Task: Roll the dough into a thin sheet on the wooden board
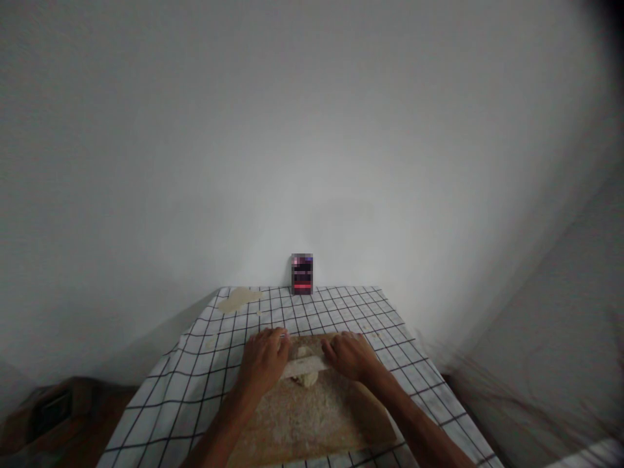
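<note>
My left hand point(266, 356) is closed over the left end of a pale, floury rolling pin point(303, 366). Around the pin's right end, the fingers of my right hand point(348, 355) are curled. Under the middle of the pin lies a small piece of dough point(308, 379), showing on both its near and far sides. Pin and dough rest on a flour-dusted wooden board point(316, 422), near its far edge. Both handles of the pin are hidden by my hands.
A white cloth with dark grid lines point(195, 370) covers the table. At the far left lies a flat, thin sheet of dough point(238, 300). A blurred phone-like device point(302, 274) leans against the wall. A brown object point(53, 411) stands low on the left.
</note>
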Demonstrator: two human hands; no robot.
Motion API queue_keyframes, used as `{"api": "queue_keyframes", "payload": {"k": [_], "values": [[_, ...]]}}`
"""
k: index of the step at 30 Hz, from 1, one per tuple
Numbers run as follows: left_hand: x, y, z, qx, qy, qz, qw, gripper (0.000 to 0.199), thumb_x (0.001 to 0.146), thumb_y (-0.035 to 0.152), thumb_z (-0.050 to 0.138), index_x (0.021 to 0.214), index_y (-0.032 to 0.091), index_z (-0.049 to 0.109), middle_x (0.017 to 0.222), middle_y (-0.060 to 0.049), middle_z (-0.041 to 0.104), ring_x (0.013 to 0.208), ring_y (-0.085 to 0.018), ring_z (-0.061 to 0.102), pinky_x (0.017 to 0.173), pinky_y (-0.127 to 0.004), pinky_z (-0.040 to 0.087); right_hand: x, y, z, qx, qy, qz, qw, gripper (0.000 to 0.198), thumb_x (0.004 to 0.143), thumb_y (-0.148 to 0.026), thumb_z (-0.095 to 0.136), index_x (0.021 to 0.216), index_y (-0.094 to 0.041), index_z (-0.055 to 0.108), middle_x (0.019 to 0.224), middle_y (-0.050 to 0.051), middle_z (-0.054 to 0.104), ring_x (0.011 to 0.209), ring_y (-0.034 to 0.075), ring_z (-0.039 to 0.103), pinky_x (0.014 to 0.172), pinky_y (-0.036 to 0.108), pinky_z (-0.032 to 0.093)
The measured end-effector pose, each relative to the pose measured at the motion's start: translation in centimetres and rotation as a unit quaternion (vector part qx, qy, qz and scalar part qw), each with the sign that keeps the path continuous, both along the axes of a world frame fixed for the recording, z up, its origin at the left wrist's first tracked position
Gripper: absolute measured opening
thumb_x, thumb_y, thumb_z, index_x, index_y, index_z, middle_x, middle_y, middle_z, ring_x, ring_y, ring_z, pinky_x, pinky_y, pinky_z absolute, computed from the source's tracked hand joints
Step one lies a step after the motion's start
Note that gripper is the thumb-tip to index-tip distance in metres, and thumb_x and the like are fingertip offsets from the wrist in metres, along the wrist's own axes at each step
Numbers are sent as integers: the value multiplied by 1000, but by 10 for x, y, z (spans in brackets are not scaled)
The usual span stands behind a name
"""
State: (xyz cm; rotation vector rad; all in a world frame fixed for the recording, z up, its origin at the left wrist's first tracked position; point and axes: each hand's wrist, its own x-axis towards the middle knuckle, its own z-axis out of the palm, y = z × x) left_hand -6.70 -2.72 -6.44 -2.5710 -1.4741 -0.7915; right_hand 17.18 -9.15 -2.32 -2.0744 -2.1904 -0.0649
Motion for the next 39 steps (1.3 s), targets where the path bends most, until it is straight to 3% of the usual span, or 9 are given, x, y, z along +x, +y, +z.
{"api": "queue_keyframes", "payload": {"k": [4,9,13,17,20,24,31,35,39], "values": [[-1,-20,-6,36,-24,-4,999,31,112,32,42,123,26,71,122,-8,82,119,-27,73,110,-50,56,-4,-25,-21,41,11,20,999,45,116,-29,40,112,-22,84,104,13,83,97,25,77,84,34,49],[-1,-40,-7,70,0,7,998,39,110,32,46,140,25,68,140,-10,77,140,-34,64,122,-58,48,-14,-51,-25,80,66,-11,995,49,116,-27,39,93,-20,81,98,10,83,95,20,77,91,32,47],[-2,-48,12,15,27,29,999,41,107,31,47,141,25,70,146,-9,75,145,-36,61,123,-60,47,-17,-49,3,16,49,-18,999,57,118,-34,36,89,-21,83,96,8,84,89,21,78,84,31,48],[-2,-48,39,-10,11,50,999,42,109,30,43,140,22,70,145,-11,75,144,-34,62,123,-58,47,-14,-34,44,-7,-1,-22,1000,65,118,-46,33,91,-19,85,101,15,84,97,25,79,84,32,50],[1,-40,43,-11,6,67,998,42,108,27,45,142,21,68,146,-13,74,145,-34,60,123,-61,45,-11,-16,58,-46,-21,-13,999,61,117,-49,36,99,-17,85,106,18,84,102,27,78,87,33,51],[5,-25,27,-6,21,70,997,39,103,25,52,137,19,70,143,-16,76,139,-36,64,114,-58,51,-10,2,42,-91,-29,-2,995,46,116,-42,43,104,-21,82,109,13,83,102,25,78,85,32,50],[2,-19,10,26,-1,28,999,38,103,28,53,135,18,72,138,-18,77,133,-37,68,112,-60,51,-13,-12,-11,-1,-31,-55,998,42,116,-31,42,98,-22,79,101,10,83,98,24,75,82,32,46],[-6,-27,-3,36,-3,-12,999,34,105,26,49,125,22,75,131,-14,80,130,-36,69,112,-59,52,-21,-32,-17,76,12,-58,995,52,118,-27,35,89,-19,77,95,9,81,91,21,74,88,33,44],[-11,-34,-15,42,-26,-42,998,38,105,23,45,128,26,75,134,-10,80,130,-33,70,116,-59,52,-29,-41,-13,97,23,-46,994,49,117,-28,37,88,-20,76,95,7,79,97,20,72,93,34,41]]}}
